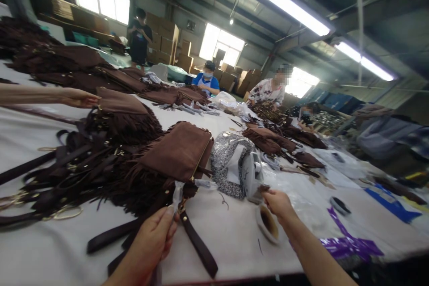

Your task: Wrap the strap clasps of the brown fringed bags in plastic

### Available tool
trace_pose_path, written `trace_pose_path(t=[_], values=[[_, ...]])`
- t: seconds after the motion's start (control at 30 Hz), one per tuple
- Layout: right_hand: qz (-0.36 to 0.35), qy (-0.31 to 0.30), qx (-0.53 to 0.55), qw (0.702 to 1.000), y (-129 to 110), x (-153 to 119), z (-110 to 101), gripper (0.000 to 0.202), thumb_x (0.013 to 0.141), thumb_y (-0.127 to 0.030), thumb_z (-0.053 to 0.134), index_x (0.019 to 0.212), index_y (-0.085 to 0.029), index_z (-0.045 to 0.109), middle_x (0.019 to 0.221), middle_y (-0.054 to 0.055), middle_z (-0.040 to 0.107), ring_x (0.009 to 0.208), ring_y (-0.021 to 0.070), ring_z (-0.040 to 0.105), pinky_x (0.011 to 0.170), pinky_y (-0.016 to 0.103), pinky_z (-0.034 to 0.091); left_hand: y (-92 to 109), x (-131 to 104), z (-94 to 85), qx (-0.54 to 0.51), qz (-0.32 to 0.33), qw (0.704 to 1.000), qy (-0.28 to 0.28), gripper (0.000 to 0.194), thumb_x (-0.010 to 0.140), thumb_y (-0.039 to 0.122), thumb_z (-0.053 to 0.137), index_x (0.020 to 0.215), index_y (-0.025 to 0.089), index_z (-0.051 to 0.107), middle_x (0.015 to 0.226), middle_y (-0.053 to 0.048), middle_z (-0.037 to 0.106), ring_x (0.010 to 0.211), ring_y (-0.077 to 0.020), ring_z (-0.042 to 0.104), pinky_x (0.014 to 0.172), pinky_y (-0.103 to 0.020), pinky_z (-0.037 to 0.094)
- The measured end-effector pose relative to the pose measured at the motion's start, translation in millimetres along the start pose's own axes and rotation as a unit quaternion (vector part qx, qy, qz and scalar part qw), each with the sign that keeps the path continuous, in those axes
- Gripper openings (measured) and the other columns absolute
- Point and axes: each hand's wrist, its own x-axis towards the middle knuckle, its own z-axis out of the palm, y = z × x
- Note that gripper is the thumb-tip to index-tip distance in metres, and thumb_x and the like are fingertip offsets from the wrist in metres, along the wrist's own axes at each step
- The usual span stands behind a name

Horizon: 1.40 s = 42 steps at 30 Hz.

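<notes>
My left hand (161, 230), at the lower middle, is closed around a strap end wrapped in clear plastic (178, 194). That wrapping lies beside the metal clasp of a brown fringed bag (177, 149) with a zipper. A dark wrist strap (198, 243) hangs down to the right of my fingers. My right hand (276, 201) has its fingers pinched on a small dark piece (264, 188), too blurred to name, just above a tape roll (267, 223). Behind it lies a tape dispenser (253, 174) against a grey speckled bundle in plastic (229, 165).
At the left, another person's hand (78, 97) touches a brown bag (122, 107). Dark straps (77, 161) with metal rings are heaped below it. Purple plastic (351, 243) and a second tape roll (340, 206) lie at the right. Several people stand or sit farther back.
</notes>
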Motion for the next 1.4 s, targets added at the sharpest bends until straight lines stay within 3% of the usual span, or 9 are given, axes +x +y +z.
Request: trace_pose_path(t=[0.17, 0.27, 0.37, 0.6, 0.87, 0.97, 1.17, 1.3, 1.4], values=[[-0.092, -0.142, -0.08, 0.982, -17.5, -47.7, 23.8, 0.024, 0.073, -0.041, 0.063, 0.068, -0.018, 0.068, 0.047, -0.003, 0.053, 0.042, 0.0121, 0.044, 0.041, 0.024, 0.033, 3.5, -6.9, 2.6, -0.006, 0.026, 1.0, -0.011, 0.045, 0.078, 0.065, 0.053, 0.077, 0.021, 0.047, 0.051, 0.011, 0.03, 0.037, -0.0039, 0.02, 0.036, -0.017, 0.016], [-0.169, -0.306, -0.09, 0.932, -41.4, -92.9, 60.5, 0.03, 0.082, -0.044, 0.058, 0.085, -0.017, 0.071, 0.059, -0.002, 0.057, 0.048, 0.011, 0.045, 0.046, 0.023, 0.036, 1.6, -8.1, 2.4, 0.012, 0.063, 0.998, -0.013, 0.04, 0.083, 0.061, 0.049, 0.076, 0.021, 0.047, 0.051, 0.01, 0.031, 0.039, -0.0055, 0.022, 0.038, -0.019, 0.019], [-0.229, -0.381, -0.082, 0.892, -71.8, -131.4, 102.4, 0.029, 0.084, -0.042, 0.056, 0.077, -0.017, 0.07, 0.06, -0.001, 0.058, 0.054, 0.0116, 0.049, 0.051, 0.022, 0.038, 2.8, -13.7, -0.8, 0.104, 0.127, 0.986, 0.014, 0.034, 0.088, 0.052, 0.047, 0.073, 0.021, 0.048, 0.053, 0.007, 0.038, 0.044, -0.0084, 0.031, 0.044, -0.022, 0.025], [-0.229, -0.366, -0.103, 0.896, -105.7, -148.3, 164.3, 0.031, 0.079, -0.037, 0.058, 0.057, -0.016, 0.065, 0.047, -0.002, 0.053, 0.047, 0.0099, 0.044, 0.048, 0.022, 0.034, 6.6, -24.5, -12.0, 0.319, 0.252, 0.908, 0.102, 0.026, 0.091, 0.037, 0.046, 0.072, 0.022, 0.055, 0.066, -0.004, 0.054, 0.063, -0.019, 0.049, 0.063, -0.029, 0.032], [-0.143, -0.378, -0.097, 0.91, -96.4, -135.2, 177.5, 0.032, 0.076, -0.039, 0.059, 0.053, -0.017, 0.059, 0.041, -0.005, 0.046, 0.039, 0.0081, 0.036, 0.042, 0.022, 0.027, -7.4, -14.3, -20.4, 0.406, 0.281, 0.863, 0.11, 0.025, 0.093, 0.036, 0.042, 0.079, 0.023, 0.057, 0.069, -0.007, 0.055, 0.061, -0.0209, 0.05, 0.063, -0.031, 0.033], [-0.191, -0.387, -0.134, 0.892, -98.5, -131.9, 176.8, 0.034, 0.078, -0.036, 0.058, 0.05, -0.018, 0.057, 0.042, -0.004, 0.049, 0.042, 0.009, 0.04, 0.045, 0.023, 0.029, -6.3, -15.1, -22.0, 0.422, 0.289, 0.854, 0.097, 0.027, 0.095, 0.037, 0.039, 0.081, 0.022, 0.057, 0.072, -0.008, 0.057, 0.065, -0.021, 0.052, 0.064, -0.031, 0.033], [-0.356, -0.341, -0.189, 0.849, -99.6, -139.7, 170.4, 0.03, 0.085, -0.028, 0.052, 0.061, -0.019, 0.068, 0.061, 0.0, 0.065, 0.059, 0.0147, 0.056, 0.058, 0.025, 0.037, 3.0, -19.3, -22.3, 0.292, 0.266, 0.917, 0.047, 0.03, 0.095, 0.036, 0.04, 0.075, 0.02, 0.055, 0.068, -0.002, 0.055, 0.063, -0.0153, 0.049, 0.061, -0.027, 0.033], [-0.305, -0.373, -0.139, 0.865, -88.9, -143.0, 168.6, 0.028, 0.085, -0.025, 0.048, 0.069, -0.019, 0.07, 0.062, 0.0, 0.063, 0.062, 0.0152, 0.055, 0.059, 0.024, 0.038, 5.2, -18.5, -19.4, 0.124, 0.148, 0.981, -0.017, 0.032, 0.092, 0.045, 0.043, 0.077, 0.019, 0.052, 0.055, 0.005, 0.041, 0.046, -0.0093, 0.036, 0.046, -0.023, 0.027], [-0.24, -0.39, -0.093, 0.884, -80.1, -141.7, 167.9, 0.026, 0.081, -0.024, 0.049, 0.07, -0.017, 0.071, 0.058, -0.001, 0.057, 0.059, 0.0138, 0.051, 0.058, 0.024, 0.037, 4.9, -18.5, -15.6, 0.021, 0.075, 0.996, -0.053, 0.033, 0.088, 0.051, 0.046, 0.082, 0.019, 0.051, 0.053, 0.008, 0.038, 0.039, -0.0069, 0.028, 0.039, -0.021, 0.022]])
